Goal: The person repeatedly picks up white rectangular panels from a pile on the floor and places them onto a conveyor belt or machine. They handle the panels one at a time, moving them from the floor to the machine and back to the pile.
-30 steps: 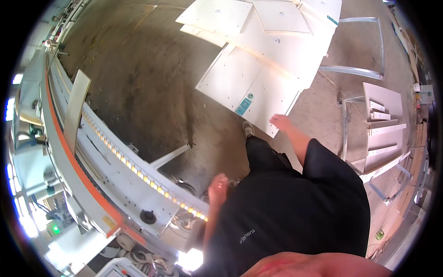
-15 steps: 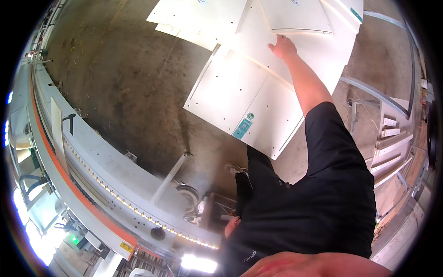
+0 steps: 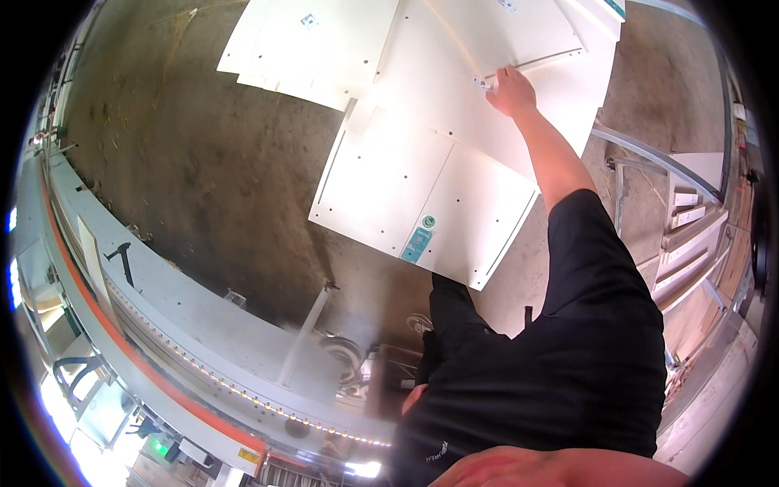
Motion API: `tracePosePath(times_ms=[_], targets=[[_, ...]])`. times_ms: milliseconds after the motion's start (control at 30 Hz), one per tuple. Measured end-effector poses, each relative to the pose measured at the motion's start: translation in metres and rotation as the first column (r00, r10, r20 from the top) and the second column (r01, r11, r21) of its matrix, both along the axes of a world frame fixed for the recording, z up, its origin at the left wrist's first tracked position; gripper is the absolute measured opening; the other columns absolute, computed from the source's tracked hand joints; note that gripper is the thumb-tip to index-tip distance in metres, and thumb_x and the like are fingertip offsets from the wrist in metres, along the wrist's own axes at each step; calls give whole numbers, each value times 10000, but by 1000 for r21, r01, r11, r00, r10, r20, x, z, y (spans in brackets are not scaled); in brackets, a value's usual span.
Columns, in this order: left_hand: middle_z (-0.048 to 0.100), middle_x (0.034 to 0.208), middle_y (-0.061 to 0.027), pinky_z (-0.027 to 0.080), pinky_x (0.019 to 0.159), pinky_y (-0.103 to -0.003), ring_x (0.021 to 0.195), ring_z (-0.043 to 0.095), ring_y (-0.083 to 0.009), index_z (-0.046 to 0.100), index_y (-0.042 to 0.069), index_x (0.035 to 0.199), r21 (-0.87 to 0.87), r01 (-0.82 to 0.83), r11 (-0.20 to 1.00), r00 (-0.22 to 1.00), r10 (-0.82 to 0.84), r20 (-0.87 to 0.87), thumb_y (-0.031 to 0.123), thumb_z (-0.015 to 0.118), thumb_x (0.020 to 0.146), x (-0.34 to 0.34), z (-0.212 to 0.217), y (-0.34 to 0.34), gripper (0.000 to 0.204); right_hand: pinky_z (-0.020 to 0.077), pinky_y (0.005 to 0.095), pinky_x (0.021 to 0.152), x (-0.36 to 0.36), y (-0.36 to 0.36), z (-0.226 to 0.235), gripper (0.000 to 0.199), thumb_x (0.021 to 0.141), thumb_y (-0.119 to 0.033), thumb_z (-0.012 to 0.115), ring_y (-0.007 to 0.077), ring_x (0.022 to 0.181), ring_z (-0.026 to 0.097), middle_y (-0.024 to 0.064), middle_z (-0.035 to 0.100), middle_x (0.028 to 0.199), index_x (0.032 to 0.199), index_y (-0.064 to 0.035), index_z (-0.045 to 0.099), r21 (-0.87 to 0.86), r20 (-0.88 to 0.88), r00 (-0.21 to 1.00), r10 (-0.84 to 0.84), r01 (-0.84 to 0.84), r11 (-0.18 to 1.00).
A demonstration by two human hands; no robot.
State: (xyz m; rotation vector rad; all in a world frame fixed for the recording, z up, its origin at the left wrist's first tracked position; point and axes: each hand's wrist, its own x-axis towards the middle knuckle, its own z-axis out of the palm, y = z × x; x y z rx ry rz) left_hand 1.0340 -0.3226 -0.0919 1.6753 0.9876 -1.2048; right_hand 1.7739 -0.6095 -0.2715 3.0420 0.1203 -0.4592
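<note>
"Start at the left: what's there?"

"A long roller-track machine (image 3: 195,316) with an orange strip (image 3: 154,361), and a narrow pale board (image 3: 96,260) on it. It's well apart from the working hand."

"And the left hand (image 3: 414,398)?"

"Low, beside the black clothing (image 3: 535,390), mostly hidden, so I can't tell how its fingers are. A second hand at the edge would steady a wide sheet better than one."

"Next?"

"The drilled white panel (image 3: 381,170) with its teal sticker (image 3: 417,243), then a small printed label (image 3: 480,83) just beside the right hand (image 3: 513,91). Keep the fingertips off that label — rubbing could crease it."

"How is that hand set?"

"Fingers curled close together at the near edge of the upper white panel (image 3: 540,32), which lies on top of the stack. Whether they pinch it, I can't tell. For a sure hold, I'd put the thumb above and the fingers beneath — and lift before sliding, to spare the surface below."

"Far right?"

"White strips (image 3: 688,216) on a rack, well apart."
</note>
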Motion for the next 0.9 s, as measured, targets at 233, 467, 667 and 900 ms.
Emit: tracePosePath(times_ms=[233,467,667,900], targets=[[728,1125,-139,530,905,-374,1070,696,-277,662,108,1232,31,89,996,994,-91,64,370,626,978,23,-1,1,366,474,424,1027,-116,-35,9,530,805,-371,755,302,1183,556,115,568,1190,1196,-55,588,85,103,987,124,-133,987],[730,1118,-133,538,877,-382,1035,706,-287,672,132,1215,76,143,987,982,-151,115,359,626,973,35,9,-5,335,206,506,1256,-211,-33,3,800,734,-381,833,232,1421,397,36,473,1476,1419,-157,487,151,109,948,299,-313,938],[747,1048,-108,555,833,-372,956,729,-263,682,123,1192,88,9,996,987,-23,157,299,629,978,10,-2,1,282,294,547,1219,-241,-29,-12,853,679,-256,886,247,1525,252,13,333,1595,1413,-176,460,15,45,935,353,-354,935],[752,1033,-89,559,842,-366,941,736,-239,683,128,1197,100,-67,993,981,48,189,313,640,973,-5,0,8,293,538,454,1021,-254,-14,77,585,710,-200,855,231,1332,561,51,567,1446,1233,-130,603,263,251,913,322,-384,885]])
